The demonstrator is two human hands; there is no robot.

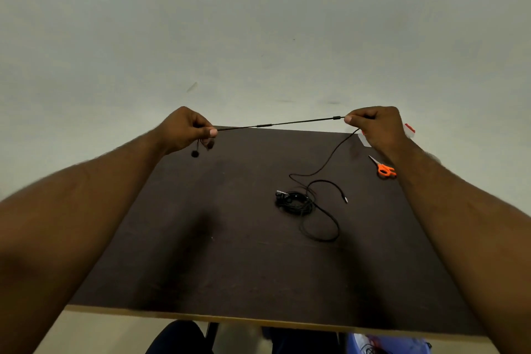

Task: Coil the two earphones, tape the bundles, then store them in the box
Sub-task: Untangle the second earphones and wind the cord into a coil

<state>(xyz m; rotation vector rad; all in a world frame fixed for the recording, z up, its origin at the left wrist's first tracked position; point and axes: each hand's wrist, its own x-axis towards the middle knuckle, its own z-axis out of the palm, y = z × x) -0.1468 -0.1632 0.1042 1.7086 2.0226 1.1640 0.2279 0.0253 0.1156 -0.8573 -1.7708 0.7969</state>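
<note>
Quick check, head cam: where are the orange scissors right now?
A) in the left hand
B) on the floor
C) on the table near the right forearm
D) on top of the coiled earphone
C: the orange scissors lie flat on the table beside the right forearm, apart from the earphone bundle; both hands hold a cable.

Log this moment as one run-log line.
step: straightening first black earphone cable | left hand: pinching earbud end | right hand: pinching cable | second black earphone: tangled on dark table
</note>
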